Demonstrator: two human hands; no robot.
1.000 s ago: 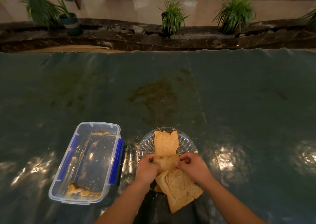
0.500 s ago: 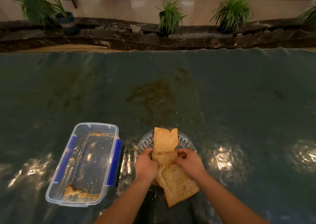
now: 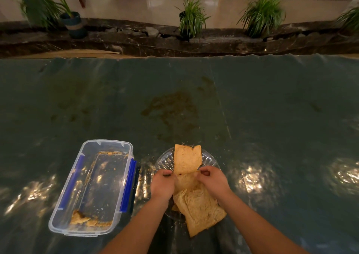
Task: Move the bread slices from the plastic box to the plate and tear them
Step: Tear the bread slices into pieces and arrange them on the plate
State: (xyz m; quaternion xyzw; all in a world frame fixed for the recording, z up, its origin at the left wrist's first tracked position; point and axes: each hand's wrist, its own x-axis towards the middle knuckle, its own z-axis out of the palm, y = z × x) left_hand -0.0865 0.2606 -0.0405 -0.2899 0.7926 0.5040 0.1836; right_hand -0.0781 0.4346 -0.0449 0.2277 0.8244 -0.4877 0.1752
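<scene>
Bread slices (image 3: 187, 159) sit on the glass plate (image 3: 163, 161) just right of the plastic box (image 3: 91, 187), and the change over the last second is small: both hands have crept a little toward the far slice, the near slice has slid slightly back onto the plate, and the piece between the hands looks a touch more stretched, though no clean split shows yet. I judge that the moving half of the task is done and the tearing is only starting. The left hand (image 3: 162, 184) and the right hand (image 3: 212, 182) each have their grip pinched shut on opposite sides of the middle bread piece (image 3: 184, 181), thumbs on top, hands near one another but apart. Counting bread: one slice lies flat on the far part of the plate with a notch in its far edge, one larger wrinkled slice (image 3: 200, 209) hangs off the plate's near rim onto the tabletop (image 3: 272, 108), and the pinched piece lies between them, so three pieces in view; whether the pinched one is a separate slice or a fold of the near one I cannot tell. One plate, one box, two hands. Beside the plate, the box holds no whole slice, only crumbs and broken bits (image 3: 81, 218) gathered at its near end.
</scene>
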